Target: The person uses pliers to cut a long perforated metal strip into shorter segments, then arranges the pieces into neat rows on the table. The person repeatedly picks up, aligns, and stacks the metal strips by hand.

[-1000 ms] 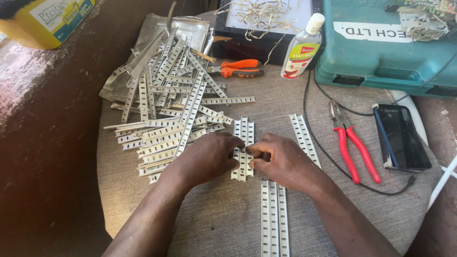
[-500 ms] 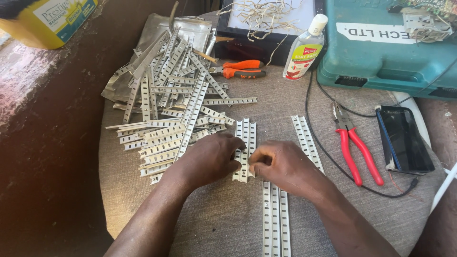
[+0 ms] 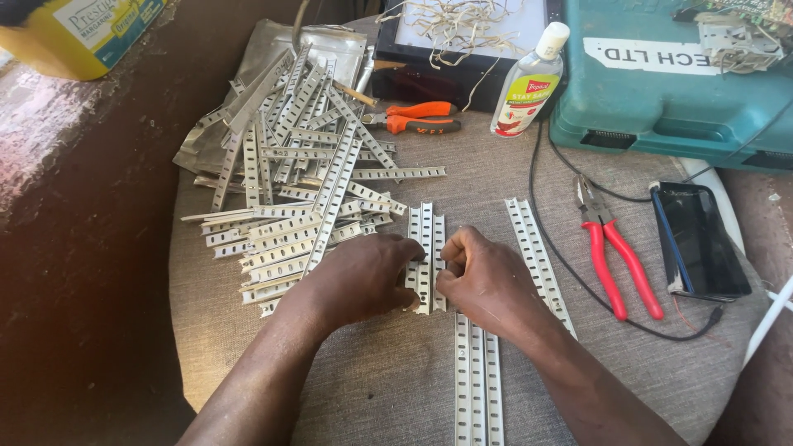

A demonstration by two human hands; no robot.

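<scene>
Two hands meet over a short pale-grey slotted metal strip (image 3: 425, 256) that lies flat on the grey woven cloth of the round table (image 3: 363, 388). The left hand (image 3: 359, 277) is curled, knuckles up, with its fingertips pressed against the left edge of this strip; the right hand (image 3: 483, 277) is closed almost to a fist, its thumb and first finger pinching at the right edge. I cannot tell whether something small is held between those fingers, because the fist hides it.

Just below the right hand, a longer slotted metal strip of the same pale colour (image 3: 477, 380) runs toward the person, and it seems to touch the short one end to end. Another long pale strip (image 3: 537, 256) lies apart to the right of the right hand. To the left of the left hand there is a big loose heap of the same strips (image 3: 289, 190).

To do this step well, I think the left hand should hold the short strip flat and steady while the right hand works, and the slots of both pieces should stay in one line. The red-handled pliers (image 3: 615, 260), further right, are within easy reach.
</scene>
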